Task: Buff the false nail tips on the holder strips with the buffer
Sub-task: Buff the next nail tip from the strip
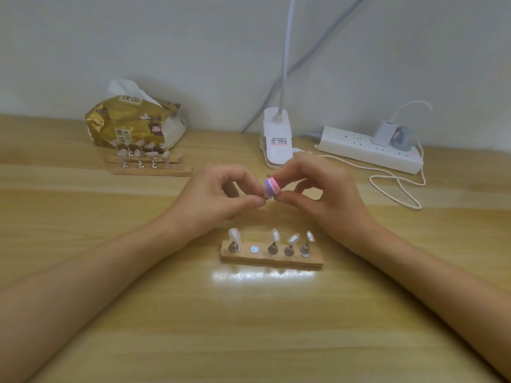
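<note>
A gold tissue pack (pixel 132 120) sits at the far left of the table (pixel 276 333), one white sheet standing up out of its slit. Just in front of it two wooden holder strips (pixel 150 165) lie side by side, each carrying a row of false tips on small metal stands, well clear of the work. At centre the person's left hand (pixel 218 194) is raised off the table, thumb and forefinger pinched together against the left face of the buffer (pixel 272 187). What they pinch is hidden, though it is probably a nail tip, held free of its strip so it can be turned against the grit. The buffer, a small block banded purple, pink and white, is clamped between the thumb and fingers of the right hand (pixel 318 194), which seems placed to rub it across the piece. Below both hands, nearer the person, a third holder strip (pixel 272 258) lies crosswise with four nail tips (pixel 234 234) upright on their stands and one bare round spot (pixel 254 249) second from the left (the likely home of the hidden piece). Behind the hands a white clip lamp (pixel 276 142) stands by the wall, its neck rising out of frame and its glare falling on the table before the near strip. At far right a white power strip (pixel 359 152) holds a plugged-in charger (pixel 383 132), with a white cord looping over the table.
</note>
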{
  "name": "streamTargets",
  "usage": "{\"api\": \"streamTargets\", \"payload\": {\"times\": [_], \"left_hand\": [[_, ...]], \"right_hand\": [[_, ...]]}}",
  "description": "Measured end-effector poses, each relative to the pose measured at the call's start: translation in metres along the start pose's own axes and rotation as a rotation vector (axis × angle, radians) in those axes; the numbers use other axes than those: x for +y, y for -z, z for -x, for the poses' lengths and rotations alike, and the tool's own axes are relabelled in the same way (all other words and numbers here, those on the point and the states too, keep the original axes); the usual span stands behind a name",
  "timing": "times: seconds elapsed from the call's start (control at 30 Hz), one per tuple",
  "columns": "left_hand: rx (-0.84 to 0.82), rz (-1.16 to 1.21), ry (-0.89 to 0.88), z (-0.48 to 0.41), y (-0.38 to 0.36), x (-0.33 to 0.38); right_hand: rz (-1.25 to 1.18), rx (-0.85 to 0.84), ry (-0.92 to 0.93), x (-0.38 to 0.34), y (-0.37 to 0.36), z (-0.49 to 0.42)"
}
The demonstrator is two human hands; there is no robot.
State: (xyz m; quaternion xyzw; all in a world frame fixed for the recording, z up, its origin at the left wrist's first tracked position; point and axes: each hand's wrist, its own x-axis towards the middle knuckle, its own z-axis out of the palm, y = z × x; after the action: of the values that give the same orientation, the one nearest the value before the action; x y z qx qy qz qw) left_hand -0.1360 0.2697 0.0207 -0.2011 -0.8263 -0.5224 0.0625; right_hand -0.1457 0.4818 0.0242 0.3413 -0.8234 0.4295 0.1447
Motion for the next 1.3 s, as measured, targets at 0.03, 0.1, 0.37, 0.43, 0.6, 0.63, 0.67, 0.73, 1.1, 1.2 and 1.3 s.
{"api": "streamTargets", "payload": {"times": [0.03, 0.1, 0.37, 0.43, 0.6, 0.63, 0.67, 0.73, 1.1, 1.2, 1.3], "left_hand": [[0.003, 0.006, -0.001, 0.0001, -0.0001, 0.0], [0.008, 0.017, 0.003, -0.0002, -0.0007, -0.0001], [-0.013, 0.013, 0.009, -0.0016, -0.0009, -0.0033], [-0.022, -0.009, 0.004, -0.0011, -0.0011, -0.0034], [-0.026, -0.025, -0.023, 0.0004, -0.0002, -0.0025], [-0.019, -0.021, -0.018, 0.0003, 0.0, -0.0034], [-0.016, -0.017, -0.017, 0.0002, 0.0004, -0.0034], [-0.021, -0.012, -0.022, 0.0008, 0.0, -0.0027], [0.005, 0.019, -0.02, 0.0017, -0.0008, -0.0043], [0.023, 0.037, -0.011, 0.0019, -0.0002, -0.0064], [0.018, 0.04, -0.013, 0.0015, -0.0002, -0.0059]], "right_hand": [[0.001, 0.013, -0.017, 0.001, 0.0007, -0.0016], [-0.026, 0.087, 0.007, 0.0014, 0.0004, -0.0023], [0.073, 0.056, 0.112, 0.0049, -0.0007, -0.0003], [0.093, -0.006, 0.116, 0.0045, -0.0011, 0.0001], [0.123, 0.042, 0.142, 0.0055, 0.0008, 0.002], [0.118, 0.02, 0.113, 0.0046, 0.0001, 0.0022], [0.119, 0.018, 0.081, 0.0042, 0.0, 0.0018], [0.141, 0.074, 0.092, 0.0041, 0.0004, 0.0016], [0.182, 0.083, 0.252, 0.004, -0.0014, 0.0016], [0.192, 0.081, 0.294, 0.0043, -0.0031, 0.0003], [0.177, 0.113, 0.253, 0.0043, -0.0039, -0.0004]]}}
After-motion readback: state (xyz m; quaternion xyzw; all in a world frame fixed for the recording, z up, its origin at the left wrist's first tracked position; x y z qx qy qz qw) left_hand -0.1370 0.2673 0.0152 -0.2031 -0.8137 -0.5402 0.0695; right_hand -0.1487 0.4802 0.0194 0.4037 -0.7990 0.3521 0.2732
